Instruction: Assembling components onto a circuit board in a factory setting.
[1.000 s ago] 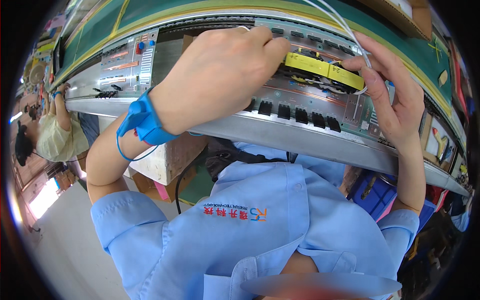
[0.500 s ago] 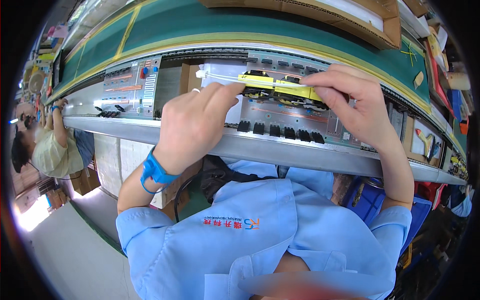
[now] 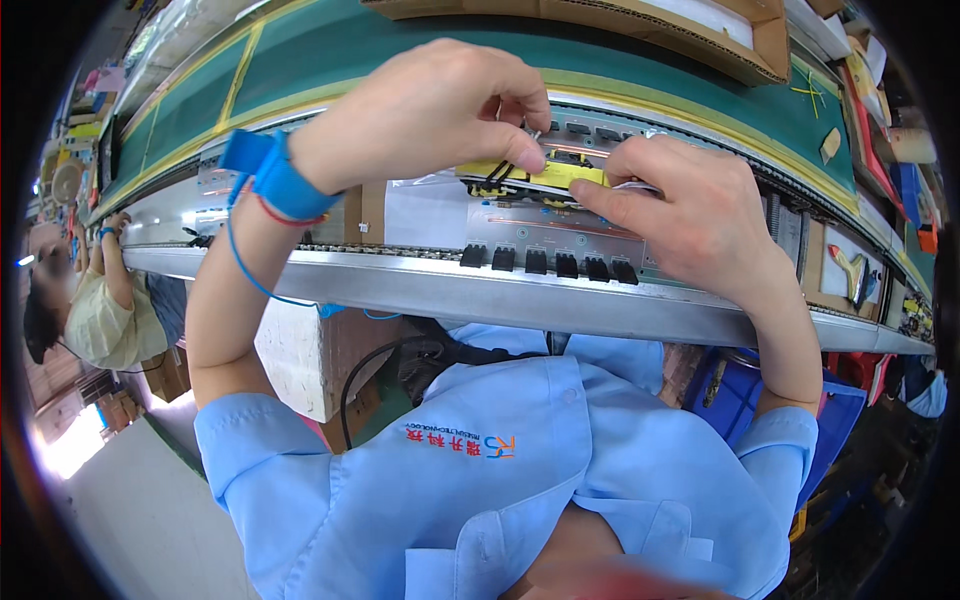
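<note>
A green-grey circuit board (image 3: 625, 245) lies on the metal conveyor in front of me. Yellow-wrapped transformers (image 3: 560, 176) with black parts sit across its middle. My left hand (image 3: 450, 110) reaches over the board's far left part, thumb and fingers pinched together just above the yellow wrap. What they grip is hidden or too small to name. On the right, my right hand (image 3: 690, 205) is closed, its thumb tip against the yellow part. A short stretch of white wires (image 3: 635, 185) shows between its fingers. A row of black upright parts (image 3: 535, 262) lines the board's near edge.
The conveyor's metal rail (image 3: 450, 290) runs along the near side. Beyond lies a green belt surface (image 3: 330, 75), with a cardboard box (image 3: 600, 22) at the back. A brush (image 3: 852, 275) lies on the right. Another person (image 3: 115, 310) works at the far left.
My left hand has moved up and right over the far side of the board. The white wires, earlier stretched between both hands, now show only at my right hand, which has moved slightly left.
</note>
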Demonstrator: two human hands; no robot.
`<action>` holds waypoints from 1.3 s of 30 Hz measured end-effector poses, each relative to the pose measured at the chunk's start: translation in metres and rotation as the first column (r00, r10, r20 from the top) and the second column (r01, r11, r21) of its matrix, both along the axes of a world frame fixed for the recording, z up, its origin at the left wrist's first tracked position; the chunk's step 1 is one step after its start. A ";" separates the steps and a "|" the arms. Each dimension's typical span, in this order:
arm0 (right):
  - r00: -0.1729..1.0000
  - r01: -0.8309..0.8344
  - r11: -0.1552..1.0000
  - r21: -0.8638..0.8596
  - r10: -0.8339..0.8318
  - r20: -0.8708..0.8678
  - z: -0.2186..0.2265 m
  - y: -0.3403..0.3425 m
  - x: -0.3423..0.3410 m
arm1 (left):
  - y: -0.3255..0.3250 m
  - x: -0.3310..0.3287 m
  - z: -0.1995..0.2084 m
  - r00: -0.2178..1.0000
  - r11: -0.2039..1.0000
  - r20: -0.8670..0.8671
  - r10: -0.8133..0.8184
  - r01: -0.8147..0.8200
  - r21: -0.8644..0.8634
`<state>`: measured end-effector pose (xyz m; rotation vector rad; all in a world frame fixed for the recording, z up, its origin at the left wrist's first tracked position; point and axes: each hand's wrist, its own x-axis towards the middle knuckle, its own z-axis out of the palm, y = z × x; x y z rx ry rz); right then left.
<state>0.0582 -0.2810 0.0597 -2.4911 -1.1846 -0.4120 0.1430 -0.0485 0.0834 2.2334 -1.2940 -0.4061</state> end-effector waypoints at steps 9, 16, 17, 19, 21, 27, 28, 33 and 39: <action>0.999 -0.037 0.996 0.082 0.035 0.028 -0.009 -0.016 0.000 | 0.006 -0.017 0.012 0.991 0.997 0.105 -0.077 0.079 -0.017; 0.996 -0.062 0.985 0.162 0.049 0.079 -0.018 -0.018 0.001 | 0.000 -0.037 -0.007 0.791 0.995 0.604 -0.100 0.076 0.066; 0.995 -0.060 0.986 0.158 0.047 0.087 -0.018 -0.018 0.000 | -0.001 -0.034 -0.004 0.786 0.995 0.611 -0.100 0.078 0.063; 0.996 -0.063 0.985 0.160 0.053 0.065 -0.016 -0.019 0.000 | -0.007 -0.025 0.003 0.895 0.996 0.438 -0.079 0.090 -0.004; 0.995 -0.071 0.981 0.181 0.057 0.080 -0.017 -0.018 -0.001 | -0.012 -0.022 -0.001 0.942 0.997 0.336 -0.023 0.048 -0.068; 0.995 -0.059 0.984 0.167 0.071 -0.067 -0.004 -0.023 -0.003 | -0.023 -0.017 -0.011 0.788 0.931 -0.512 0.342 -0.356 0.073; 0.984 -0.042 0.977 0.209 0.077 -0.159 0.002 -0.028 -0.001 | -0.026 -0.014 -0.011 0.803 0.945 -0.511 0.307 -0.319 0.067; 0.874 0.472 0.706 0.528 -0.451 -0.178 0.039 -0.109 0.047 | -0.028 -0.017 -0.008 0.876 0.960 -0.403 0.264 -0.277 0.026; 0.199 0.977 0.207 0.059 -0.974 0.112 -0.042 -0.221 0.087 | -0.027 -0.025 -0.013 0.861 0.941 -0.420 0.288 -0.335 -0.041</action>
